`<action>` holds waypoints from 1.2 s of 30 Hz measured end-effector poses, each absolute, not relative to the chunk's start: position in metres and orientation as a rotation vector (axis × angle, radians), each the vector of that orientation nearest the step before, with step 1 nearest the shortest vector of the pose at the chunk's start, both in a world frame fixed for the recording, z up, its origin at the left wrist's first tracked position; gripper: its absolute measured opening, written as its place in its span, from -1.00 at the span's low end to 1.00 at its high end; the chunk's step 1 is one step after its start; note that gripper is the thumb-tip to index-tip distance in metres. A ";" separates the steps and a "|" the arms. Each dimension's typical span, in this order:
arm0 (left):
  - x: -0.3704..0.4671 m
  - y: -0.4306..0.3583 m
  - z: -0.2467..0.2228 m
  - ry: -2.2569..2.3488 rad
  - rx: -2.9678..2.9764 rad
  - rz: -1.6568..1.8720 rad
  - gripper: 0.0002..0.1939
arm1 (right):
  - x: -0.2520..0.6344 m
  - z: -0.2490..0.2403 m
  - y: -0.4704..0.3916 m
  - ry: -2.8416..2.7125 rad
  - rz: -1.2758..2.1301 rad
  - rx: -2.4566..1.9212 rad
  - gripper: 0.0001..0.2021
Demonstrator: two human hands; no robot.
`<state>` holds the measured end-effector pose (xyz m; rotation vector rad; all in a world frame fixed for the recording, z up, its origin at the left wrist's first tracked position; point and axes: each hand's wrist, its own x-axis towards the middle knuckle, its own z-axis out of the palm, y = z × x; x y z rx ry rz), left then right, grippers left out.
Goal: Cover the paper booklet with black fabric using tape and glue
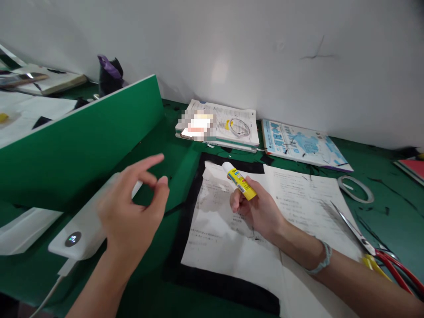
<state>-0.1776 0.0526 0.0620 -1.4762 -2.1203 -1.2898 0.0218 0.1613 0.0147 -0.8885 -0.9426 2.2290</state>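
Note:
My right hand (pixel 256 207) grips a yellow glue stick (pixel 241 182) with a white cap, tilted up to the left above the printed paper sheets (pixel 228 238). Black strips (pixel 225 285) border the left sheet along its top, left and lower edges. My left hand (pixel 135 203) is raised over the green table, thumb and fingers apart, with nothing in it. Partly behind that hand lies a white power bank (pixel 89 234) with a lit display and a cable plugged in. Red-handled scissors (pixel 367 245) rest by my right forearm, along with something yellow (pixel 374 265).
A green divider panel (pixel 99 145) stands at left. Against the back wall lie a stack of papers (pixel 228 117) with a blurred-out bright object on top and a blue-and-white book (pixel 304 143). A roll of tape (pixel 356 189) sits at right, amid black scraps.

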 end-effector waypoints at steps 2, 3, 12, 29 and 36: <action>-0.180 0.053 0.060 -2.166 -1.590 -1.322 -0.35 | 0.022 0.014 0.161 -0.947 2.233 -0.885 -0.65; -0.181 0.054 0.060 -2.215 -1.611 -1.351 -0.34 | 0.023 0.014 0.161 -0.952 2.233 -0.886 -0.65; -0.190 0.054 0.059 -2.495 -1.692 -0.908 -0.72 | 0.022 0.016 0.160 -0.989 2.219 -0.909 -0.66; -0.185 0.061 0.028 -2.215 -2.146 -0.639 -0.53 | 0.024 0.017 0.157 -1.088 2.191 -0.956 -0.62; -0.174 0.058 0.017 -2.189 -2.344 -0.413 -0.48 | 0.023 0.017 0.158 -1.092 2.193 -0.941 -0.62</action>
